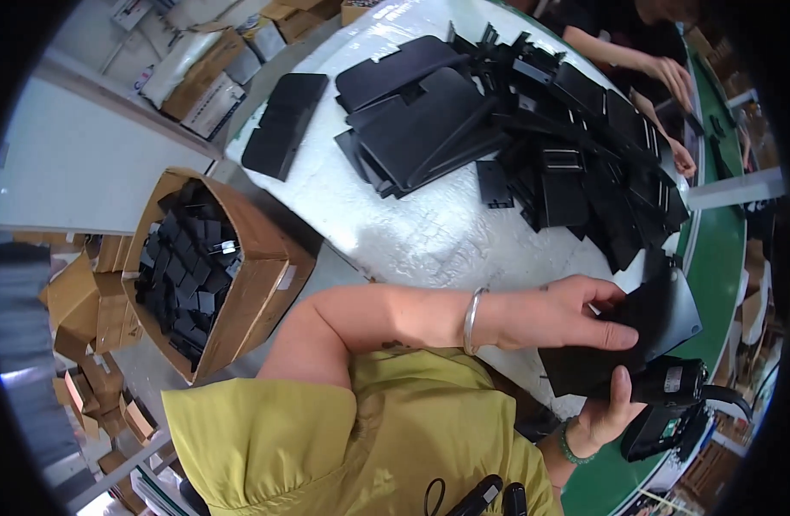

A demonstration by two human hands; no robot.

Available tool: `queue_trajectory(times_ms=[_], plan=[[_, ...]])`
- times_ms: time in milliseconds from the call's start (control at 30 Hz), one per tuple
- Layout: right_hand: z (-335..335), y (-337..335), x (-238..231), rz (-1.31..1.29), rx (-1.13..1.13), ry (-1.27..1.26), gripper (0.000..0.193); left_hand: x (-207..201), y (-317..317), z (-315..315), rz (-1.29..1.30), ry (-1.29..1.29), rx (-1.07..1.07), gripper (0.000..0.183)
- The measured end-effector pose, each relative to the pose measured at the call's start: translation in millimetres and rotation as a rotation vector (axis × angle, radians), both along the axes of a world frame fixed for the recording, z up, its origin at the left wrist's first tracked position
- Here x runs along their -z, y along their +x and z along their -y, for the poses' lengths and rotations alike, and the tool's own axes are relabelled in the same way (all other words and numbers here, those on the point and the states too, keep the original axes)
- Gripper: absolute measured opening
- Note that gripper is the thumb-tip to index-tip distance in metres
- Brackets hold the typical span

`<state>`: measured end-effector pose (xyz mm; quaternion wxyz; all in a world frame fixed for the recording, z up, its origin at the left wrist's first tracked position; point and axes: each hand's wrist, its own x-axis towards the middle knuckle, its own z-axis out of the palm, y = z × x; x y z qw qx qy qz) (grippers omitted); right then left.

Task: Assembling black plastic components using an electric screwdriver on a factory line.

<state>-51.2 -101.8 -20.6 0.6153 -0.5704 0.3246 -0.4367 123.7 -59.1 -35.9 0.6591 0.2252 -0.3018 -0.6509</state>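
Note:
A flat black plastic panel (661,314) with rounded corners lies at the near edge of the white table (412,232). My left hand (567,314), with a silver bangle on its wrist, reaches across my body and rests its fingers on the panel's left part. My right hand (614,408), with a green bead bracelet on its wrist, grips the panel's lower edge, thumb on top. A black hand-held device (670,404) with a label and a cable sits just right of this hand, touching it. My yellow-green shirt fills the lower middle.
A large heap of black plastic parts (550,129) covers the table's far side, with a separate stack (283,125) at its left. An open cardboard box of small black pieces (189,267) stands on the floor. A green conveyor belt (713,258) runs along the right. Another person's hands (670,77) work there.

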Motion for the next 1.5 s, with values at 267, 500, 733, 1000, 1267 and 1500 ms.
queue_trajectory(times_ms=[267, 500, 733, 1000, 1267, 1500], plan=[[-6, -31, 5, 0.033, -0.186, -0.217, 0.067, -23, 66, -55, 0.079, 0.196, 0.247, 0.04], [-6, 23, -3, 0.085, -0.135, -0.124, 0.063, -23, 43, -90, 0.672, 0.098, -0.021, 0.02], [10, 34, -12, -0.015, -0.246, -0.007, 0.066, -3, 177, -197, 0.541, 0.367, -1.347, 0.014], [11, 30, -10, 0.038, -0.213, 0.021, 0.061, 61, 224, -233, 0.307, 0.758, -1.179, 0.016], [28, 20, -3, 0.096, -0.227, 0.086, 0.057, 92, 236, -469, -0.182, 0.199, -1.644, 0.027], [23, 22, -20, 0.089, -0.064, 0.095, 0.052, 71, 241, -328, -0.095, 0.385, -1.19, 0.033]])
